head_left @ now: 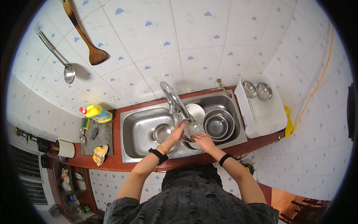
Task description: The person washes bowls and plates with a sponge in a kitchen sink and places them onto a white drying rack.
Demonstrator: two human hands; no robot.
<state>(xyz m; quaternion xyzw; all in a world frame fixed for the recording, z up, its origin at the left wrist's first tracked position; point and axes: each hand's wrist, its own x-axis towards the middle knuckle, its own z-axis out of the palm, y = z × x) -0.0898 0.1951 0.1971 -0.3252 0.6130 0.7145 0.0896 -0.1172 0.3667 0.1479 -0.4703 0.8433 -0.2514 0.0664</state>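
Under the spout of the chrome faucet [174,98], I hold a shiny bowl [191,129], seemingly metal, tilted between both hands. My left hand [176,133] grips its left side. The fingers of my right hand [204,142] rest on its near right edge. Behind the bowl a white plate [195,112] leans in the right basin. Nested steel bowls [216,126] stand in that basin, just right of my right hand. In the left basin [137,126] another steel bowl [163,133] sits by the drain, partly hidden by my left wrist.
A white dish rack [264,117] with two small steel bowls [257,91] stands on the right. Left of the sink are a yellow detergent bottle [99,114], a sponge [86,123] and a crumpled cloth [100,155]. A ladle [69,73] and wooden spatula [98,56] hang on the wall.
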